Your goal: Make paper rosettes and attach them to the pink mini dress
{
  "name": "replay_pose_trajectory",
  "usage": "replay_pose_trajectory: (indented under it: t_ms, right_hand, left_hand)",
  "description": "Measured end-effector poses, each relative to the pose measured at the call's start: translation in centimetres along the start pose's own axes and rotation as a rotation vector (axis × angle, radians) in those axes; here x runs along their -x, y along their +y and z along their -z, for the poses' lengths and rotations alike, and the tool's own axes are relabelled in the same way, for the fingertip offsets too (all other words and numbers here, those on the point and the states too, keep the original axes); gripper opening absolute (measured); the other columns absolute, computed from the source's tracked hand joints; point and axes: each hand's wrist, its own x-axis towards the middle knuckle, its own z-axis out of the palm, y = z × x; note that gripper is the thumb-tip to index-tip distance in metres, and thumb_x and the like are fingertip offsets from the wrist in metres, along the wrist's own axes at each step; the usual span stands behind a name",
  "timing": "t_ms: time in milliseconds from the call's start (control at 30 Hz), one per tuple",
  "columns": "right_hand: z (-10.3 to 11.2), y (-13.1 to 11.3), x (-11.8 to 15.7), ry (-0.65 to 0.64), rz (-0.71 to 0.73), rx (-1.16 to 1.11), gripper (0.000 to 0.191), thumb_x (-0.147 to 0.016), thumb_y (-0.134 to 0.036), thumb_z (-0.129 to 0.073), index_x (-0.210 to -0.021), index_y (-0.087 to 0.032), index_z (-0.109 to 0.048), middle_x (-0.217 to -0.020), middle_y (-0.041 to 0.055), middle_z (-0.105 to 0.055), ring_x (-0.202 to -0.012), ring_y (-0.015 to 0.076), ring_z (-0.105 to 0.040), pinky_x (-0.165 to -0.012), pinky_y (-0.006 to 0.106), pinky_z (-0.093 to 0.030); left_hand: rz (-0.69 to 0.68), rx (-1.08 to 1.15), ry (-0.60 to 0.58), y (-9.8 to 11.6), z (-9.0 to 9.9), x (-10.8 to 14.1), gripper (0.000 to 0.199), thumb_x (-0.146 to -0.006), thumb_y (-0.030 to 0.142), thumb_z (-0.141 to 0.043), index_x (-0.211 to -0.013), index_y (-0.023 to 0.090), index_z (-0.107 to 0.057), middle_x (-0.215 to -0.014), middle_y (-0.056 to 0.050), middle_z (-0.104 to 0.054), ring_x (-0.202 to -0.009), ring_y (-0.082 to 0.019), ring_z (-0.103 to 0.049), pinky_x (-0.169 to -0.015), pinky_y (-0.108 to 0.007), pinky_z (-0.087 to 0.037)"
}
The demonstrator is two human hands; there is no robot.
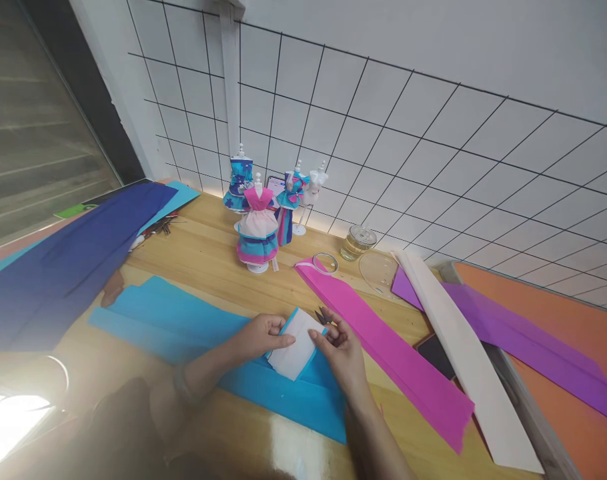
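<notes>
Both hands are closed on a small white rectangular piece edged in light blue (294,350), paper or thin cloth, which lies directly between them above the worktop (198,250). Its long axis slants from the far right to the near left, so the two hands pinch opposite long sides: the left hand (264,337) has its thumb flat on the white face at the left side, while the right hand (344,350) presses its thumb near the far right corner. Neither hand is clearly nearer, since both touch it. Dark pointed blades (320,317) show beside the right fingers, just past that corner; whether those fingers grip them, I cannot tell. Beneath the piece spreads a long, flat light-blue strip (303,405), and a long magenta strip (398,360) runs diagonally just beyond the right hand.
</notes>
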Motion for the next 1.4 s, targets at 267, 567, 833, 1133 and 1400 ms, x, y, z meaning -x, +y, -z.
replay_pose_trajectory:
  t_ms: [267,567,833,1133,1400]
  right_hand:
    - [-0.05,0.02,0.01,0.012,-0.023,-0.011,0.055,-0.062,-0.03,-0.07,-0.111,-0.016,-0.049,-0.054,-0.0065,-0.048,-0.049,0.0092,-0.044,-0.048,0.022,-0.036]
    - [-0.46,0.47,0.03,-0.01,-0.066,0.031,0.061,-0.058,-0.037,-0.071,-0.112,-0.017,-0.05,-0.082,0.0054,-0.064,-0.064,0.0161,-0.057,-0.054,0.026,-0.045]
    - [-0.34,0.44,-0.05,0.043,-0.039,0.07,0.061,-0.06,-0.035,-0.07,-0.114,-0.016,-0.049,-0.091,0.0075,-0.063,-0.072,0.0172,-0.057,-0.055,0.025,-0.045]
    - [-0.66,0.3,0.11,0.058,-0.021,0.097,0.057,-0.062,-0.033,-0.068,-0.111,-0.013,-0.048,-0.093,0.0096,-0.061,-0.075,0.0181,-0.056,-0.055,0.025,-0.044]
    - [-0.73,0.49,0.12,0.079,-0.005,0.115,0.059,-0.064,-0.033,-0.066,-0.116,-0.012,-0.047,-0.085,0.0076,-0.061,-0.058,0.013,-0.051,-0.048,0.023,-0.04]
  left_hand:
    - [-0.004,0.025,0.036,0.38,-0.05,0.2,0.03,-0.068,0.039,-0.061,-0.079,0.012,-0.058,-0.074,-0.005,-0.065,-0.062,-0.013,-0.057,-0.056,-0.023,-0.041]
    - [0.034,0.019,0.045,0.35,-0.09,0.12,0.033,-0.066,0.043,-0.061,-0.076,0.012,-0.059,-0.073,-0.005,-0.066,-0.06,-0.013,-0.057,-0.054,-0.023,-0.041]
    - [0.053,0.068,-0.019,0.36,-0.02,0.24,0.036,-0.062,0.039,-0.066,-0.086,0.012,-0.061,-0.082,-0.007,-0.067,-0.068,-0.016,-0.06,-0.06,-0.024,-0.043]
    - [0.021,0.023,0.076,0.23,0.11,0.06,0.028,-0.064,0.039,-0.064,-0.069,0.013,-0.058,-0.064,-0.001,-0.063,-0.055,-0.01,-0.053,-0.052,-0.02,-0.037]
    - [0.031,0.013,0.111,0.38,0.02,0.04,0.029,-0.065,0.041,-0.062,-0.064,0.013,-0.055,-0.057,0.001,-0.059,-0.049,-0.008,-0.049,-0.048,-0.019,-0.032]
